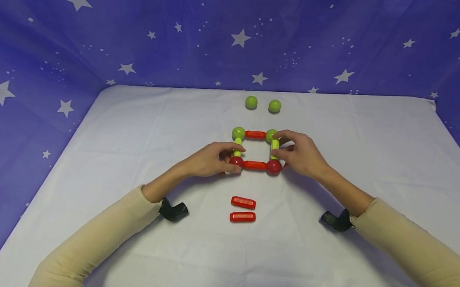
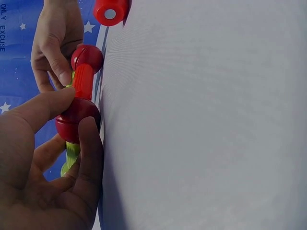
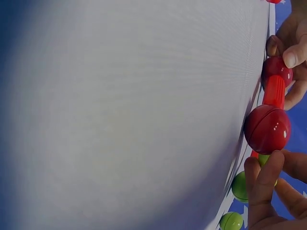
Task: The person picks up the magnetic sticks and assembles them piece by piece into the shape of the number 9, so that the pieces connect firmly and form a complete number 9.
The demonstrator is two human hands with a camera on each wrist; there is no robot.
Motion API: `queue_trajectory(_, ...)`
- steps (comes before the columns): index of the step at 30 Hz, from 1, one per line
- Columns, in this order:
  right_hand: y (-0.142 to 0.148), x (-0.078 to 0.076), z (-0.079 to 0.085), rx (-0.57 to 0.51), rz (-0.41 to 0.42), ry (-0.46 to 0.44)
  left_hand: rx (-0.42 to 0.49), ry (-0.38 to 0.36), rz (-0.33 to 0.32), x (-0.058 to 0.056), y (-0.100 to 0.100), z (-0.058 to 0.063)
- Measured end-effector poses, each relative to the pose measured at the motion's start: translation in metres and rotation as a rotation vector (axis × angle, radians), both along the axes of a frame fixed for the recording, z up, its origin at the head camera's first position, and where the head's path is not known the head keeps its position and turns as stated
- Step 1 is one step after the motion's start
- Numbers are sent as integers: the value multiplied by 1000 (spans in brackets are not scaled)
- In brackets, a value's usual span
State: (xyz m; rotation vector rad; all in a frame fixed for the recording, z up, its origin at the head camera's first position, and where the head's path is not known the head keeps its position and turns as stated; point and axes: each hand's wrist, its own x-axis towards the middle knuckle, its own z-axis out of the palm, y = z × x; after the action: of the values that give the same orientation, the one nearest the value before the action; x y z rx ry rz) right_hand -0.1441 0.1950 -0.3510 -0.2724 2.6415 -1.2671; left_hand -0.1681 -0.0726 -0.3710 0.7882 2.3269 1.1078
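Observation:
A square frame of rods and balls lies on the white cloth in the head view. Its near corners are a left red ball (image 1: 235,161) and a right red ball (image 1: 274,167), joined by a red rod (image 1: 255,165). Two green balls, one of them the left green ball (image 1: 238,133), form the far corners with another red rod (image 1: 255,135) between. Yellow-green rods make the sides. My left hand (image 1: 207,160) grips the left red ball between thumb and fingers. My right hand (image 1: 303,155) pinches the right yellow-green rod (image 1: 275,149), its fingertips close to the far right green ball.
Two loose red rods, the upper one (image 1: 243,202) and the lower one (image 1: 242,217), lie nearer on the white cloth (image 1: 286,259). Beyond the frame sit two loose green balls, left (image 1: 251,102) and right (image 1: 275,106). A blue star-patterned curtain (image 1: 204,34) stands behind.

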Motion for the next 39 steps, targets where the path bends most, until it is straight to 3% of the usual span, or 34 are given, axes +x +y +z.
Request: queue_trajectory(39,2,-5,-3,14,39,-44,6,6,-8,-1,0,-2)
